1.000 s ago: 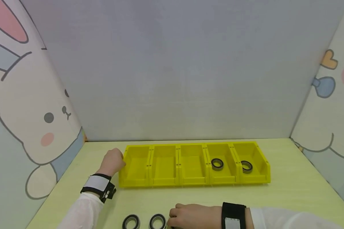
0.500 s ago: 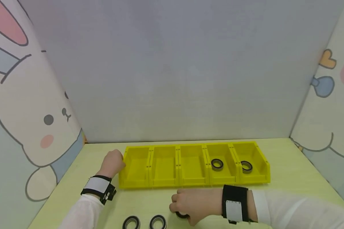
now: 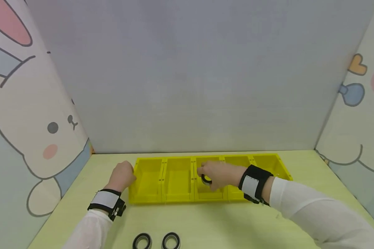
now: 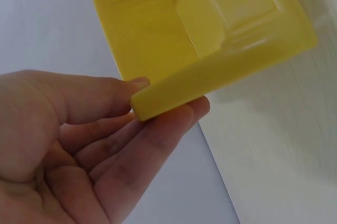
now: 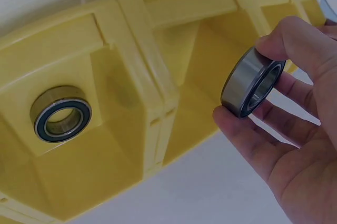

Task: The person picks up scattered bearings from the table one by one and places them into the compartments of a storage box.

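My left hand (image 3: 122,176) pinches the left end wall of a yellow bin row (image 3: 178,200); in the left wrist view the thumb lies inside the rim and the fingers (image 4: 152,145) outside. Over the middle compartment, my right hand (image 3: 219,174) holds a ball bearing (image 3: 206,180) between thumb and fingers. The right wrist view shows that bearing (image 5: 247,84) tilted, its steel outer ring and dark seal visible. Another bearing (image 5: 62,114) lies in the neighbouring compartment; the right hand and forearm hide much of the two right-hand compartments in the head view.
Two more bearings lie on the table near the front edge, a left one (image 3: 142,241) and a right one (image 3: 171,240). A grey panel (image 3: 187,76) stands behind the bins. Side panels with cartoon figures flank the pale table (image 3: 237,224).
My right hand has picked up a bearing from the front of the table and carried it forward and slightly right, over the middle compartment. The left hand has stayed on the bin.
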Tool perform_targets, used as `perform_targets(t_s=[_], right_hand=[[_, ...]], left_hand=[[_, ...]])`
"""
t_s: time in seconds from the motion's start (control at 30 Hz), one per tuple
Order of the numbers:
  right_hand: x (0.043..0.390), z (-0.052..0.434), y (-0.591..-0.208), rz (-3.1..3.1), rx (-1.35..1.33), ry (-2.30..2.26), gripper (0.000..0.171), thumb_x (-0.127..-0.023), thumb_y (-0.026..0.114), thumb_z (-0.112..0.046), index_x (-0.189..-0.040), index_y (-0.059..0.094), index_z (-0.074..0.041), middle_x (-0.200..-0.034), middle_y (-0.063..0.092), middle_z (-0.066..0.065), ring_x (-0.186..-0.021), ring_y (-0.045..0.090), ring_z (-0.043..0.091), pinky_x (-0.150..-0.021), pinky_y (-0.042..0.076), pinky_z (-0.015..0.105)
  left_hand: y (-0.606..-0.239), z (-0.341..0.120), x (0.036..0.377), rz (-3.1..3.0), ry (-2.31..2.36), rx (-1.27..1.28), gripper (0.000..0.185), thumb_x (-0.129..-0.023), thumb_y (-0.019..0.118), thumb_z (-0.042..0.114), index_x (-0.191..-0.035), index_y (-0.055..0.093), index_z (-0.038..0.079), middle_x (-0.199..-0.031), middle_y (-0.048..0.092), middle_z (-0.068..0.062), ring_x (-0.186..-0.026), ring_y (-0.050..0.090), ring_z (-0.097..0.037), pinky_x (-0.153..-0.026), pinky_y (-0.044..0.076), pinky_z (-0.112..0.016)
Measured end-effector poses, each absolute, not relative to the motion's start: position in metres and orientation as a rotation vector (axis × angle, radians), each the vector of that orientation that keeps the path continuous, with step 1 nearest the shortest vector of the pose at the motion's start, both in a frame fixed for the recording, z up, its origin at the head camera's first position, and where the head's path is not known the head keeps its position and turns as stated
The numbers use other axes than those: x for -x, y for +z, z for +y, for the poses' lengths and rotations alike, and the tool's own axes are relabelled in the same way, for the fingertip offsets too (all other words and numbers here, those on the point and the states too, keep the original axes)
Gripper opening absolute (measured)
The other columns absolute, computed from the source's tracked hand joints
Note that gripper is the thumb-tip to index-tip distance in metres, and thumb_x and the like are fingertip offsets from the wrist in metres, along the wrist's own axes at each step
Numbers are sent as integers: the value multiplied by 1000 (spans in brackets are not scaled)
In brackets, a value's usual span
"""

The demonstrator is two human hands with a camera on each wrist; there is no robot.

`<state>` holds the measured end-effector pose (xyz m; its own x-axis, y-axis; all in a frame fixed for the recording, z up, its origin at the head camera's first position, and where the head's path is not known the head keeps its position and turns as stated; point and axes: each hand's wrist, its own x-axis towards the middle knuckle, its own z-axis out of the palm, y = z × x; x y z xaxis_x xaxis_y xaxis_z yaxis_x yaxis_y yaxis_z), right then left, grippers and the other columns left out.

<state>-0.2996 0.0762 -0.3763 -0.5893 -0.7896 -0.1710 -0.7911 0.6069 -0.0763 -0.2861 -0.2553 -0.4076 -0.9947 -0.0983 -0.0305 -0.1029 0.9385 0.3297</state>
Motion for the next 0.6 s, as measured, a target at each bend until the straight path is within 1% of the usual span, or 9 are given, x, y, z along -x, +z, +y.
perform_targets(t_s=[0.17,0.3,0.43,0.6], right_hand=[[323,76,-389,2710,1220,56,45,-74,78,-10,-115,59,-9,-106,60,4,-83,51,13,-74,47,25],[334,75,-400,2732,1192,51,41,-76,76,-9,-114,61,-10,-107,61,5,-86,55,14,-73,48,25],[340,72,-412,2742,1174,48,35,-78,75,-9,-111,62,-11,-103,62,3,-84,55,14,-74,48,25],[345,67,-426,2724,1144,49,35,-77,76,-6,-109,62,-10,-97,62,2,-78,52,13,-71,47,25]], left_hand=[[-406,-255,285,3089,516,141,15,-80,65,0,-66,60,-1,-58,47,-4,-56,47,-17,-53,39,-26],[-405,-254,285,3092,521,134,17,-79,65,0,-64,58,0,-56,44,-3,-55,45,-17,-52,37,-26],[-406,-255,286,3082,525,135,14,-80,65,0,-67,59,-1,-58,46,-4,-56,46,-17,-53,38,-26],[-406,-255,285,3072,525,145,11,-80,65,1,-70,61,-2,-61,49,-5,-58,48,-18,-54,40,-26]])
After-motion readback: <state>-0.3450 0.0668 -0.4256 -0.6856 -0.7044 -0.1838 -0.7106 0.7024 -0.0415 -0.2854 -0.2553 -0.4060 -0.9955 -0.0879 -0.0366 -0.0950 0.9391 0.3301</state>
